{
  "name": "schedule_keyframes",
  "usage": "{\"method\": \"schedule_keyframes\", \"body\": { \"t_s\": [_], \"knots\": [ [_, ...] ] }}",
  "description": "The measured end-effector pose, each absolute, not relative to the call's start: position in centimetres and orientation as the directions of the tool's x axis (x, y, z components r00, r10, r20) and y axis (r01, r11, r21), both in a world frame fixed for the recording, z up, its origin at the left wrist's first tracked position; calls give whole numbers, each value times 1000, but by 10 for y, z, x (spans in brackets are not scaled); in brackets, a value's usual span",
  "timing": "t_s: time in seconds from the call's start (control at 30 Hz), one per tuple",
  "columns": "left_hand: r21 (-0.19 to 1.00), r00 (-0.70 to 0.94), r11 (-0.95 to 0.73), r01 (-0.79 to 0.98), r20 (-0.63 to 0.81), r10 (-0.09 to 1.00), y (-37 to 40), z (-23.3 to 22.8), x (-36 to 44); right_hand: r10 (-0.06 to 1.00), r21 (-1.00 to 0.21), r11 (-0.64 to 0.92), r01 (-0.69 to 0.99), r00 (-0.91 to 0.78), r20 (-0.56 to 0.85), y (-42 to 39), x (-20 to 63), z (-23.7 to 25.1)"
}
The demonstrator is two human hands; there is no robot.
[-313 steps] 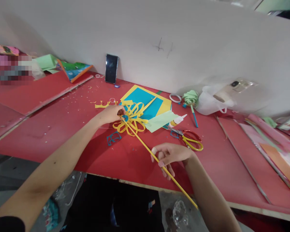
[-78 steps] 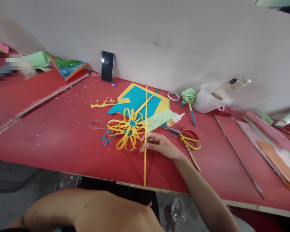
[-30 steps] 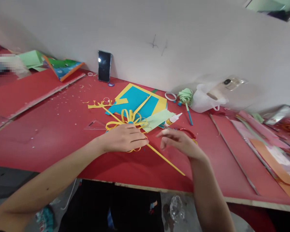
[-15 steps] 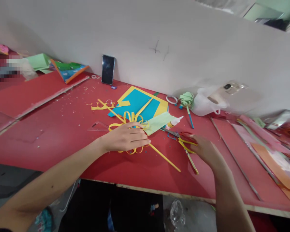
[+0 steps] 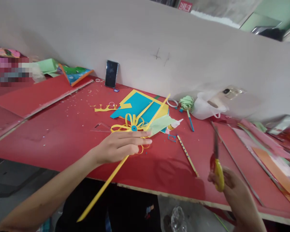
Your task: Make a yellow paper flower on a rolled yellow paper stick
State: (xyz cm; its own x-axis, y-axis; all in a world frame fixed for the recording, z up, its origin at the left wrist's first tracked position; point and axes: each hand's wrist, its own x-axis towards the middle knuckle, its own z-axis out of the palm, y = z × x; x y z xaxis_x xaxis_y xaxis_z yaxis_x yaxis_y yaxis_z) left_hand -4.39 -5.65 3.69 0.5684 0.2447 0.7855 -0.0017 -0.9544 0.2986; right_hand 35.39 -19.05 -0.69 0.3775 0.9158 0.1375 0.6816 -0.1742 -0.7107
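My left hand [image 5: 120,145] grips a long yellow paper strip [image 5: 103,188] and a yellow looped paper flower [image 5: 132,126] with a blue centre. The strip runs from below the table's front edge up over the blue and yellow sheets [image 5: 141,104]. My right hand [image 5: 234,190] holds red and yellow scissors [image 5: 217,162] in the air near the front edge, blades pointing up and away from me. The two hands are well apart.
On the red table [image 5: 62,129] lie a glue bottle [image 5: 175,124], a pale green sheet [image 5: 160,124], a striped pencil [image 5: 187,154], a blue pen [image 5: 190,118], a tape ring [image 5: 171,103], a clear set square [image 5: 100,128] and a white bag [image 5: 207,104]. A phone [image 5: 111,73] leans on the wall.
My right hand has picked the scissors up off the table and drawn them toward me. My left hand has lifted the flower and swung the yellow strip so its near end points down left.
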Motion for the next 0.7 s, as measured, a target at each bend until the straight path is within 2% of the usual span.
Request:
{"method": "schedule_keyframes", "body": {
  "t_s": [0.07, 0.13, 0.27, 0.37, 0.43, 0.53, 0.6, 0.7],
  "knots": [
    [356, 487, -932, -64, 827, 282, -74, 32, -45, 912, -894, -74, 441, 394, 119, -194, 319, -7],
    [397, 408, -913, -92, 851, 329, -92, 26, -45, 958, -977, -42, 207, 286, 19, -192, 280, -7],
    [443, 483, -880, -172, 817, 317, -122, 18, -39, 987, -995, 36, -91, 157, 21, -174, 210, -10],
    [464, 464, -851, -245, 827, 318, -136, 10, -34, 986, -980, 11, -198, 165, -22, -160, 181, -12],
    [535, 408, -804, -259, 815, 411, -140, 3, -34, 971, -968, 1, -250, 233, -59, -155, 171, -10],
    [693, 324, -647, -317, 721, 613, -142, -7, -40, 932, -940, 33, -340, 350, -94, -152, 161, -7],
    [782, 263, -500, -373, 606, 751, -141, -13, -43, 898, -931, 47, -362, 423, -119, -154, 154, -5],
    [865, 195, -231, -446, 346, 918, -140, -22, -37, 828, -944, 44, -328, 541, -150, -157, 143, -3]
  ]
}}
